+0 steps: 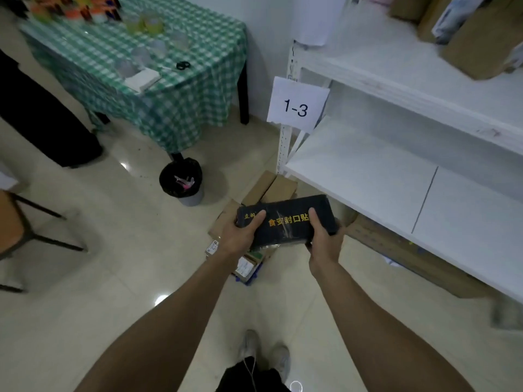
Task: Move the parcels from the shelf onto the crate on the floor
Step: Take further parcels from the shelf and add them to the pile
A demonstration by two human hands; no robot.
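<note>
My left grip and right grip were both closed on the black parcel, one at each short end, thumbs on the printed top and the other fingers curled underneath. I held it out in front of the shelf, just off the corner of its lowest white board and lower than it.

It spanned the gap between my hands without sagging, so I judged it stiff and flat, and probably light. Its dark wrap looked glossy, with a strip of clear tape across the middle, so I took it to be slippery. The ends seemed the safest hold, with fingers supporting it from below rather than pinching the slick faces.

Below it, by the foot of the shelf, brown cardboard parcels lay piled on the crate, of which only a blue edge showed. That pile looked uneven, so I expected to need a level spot to set this one flat.

Further back, on the shelf's upper board, more brown parcels stood waiting.
</note>
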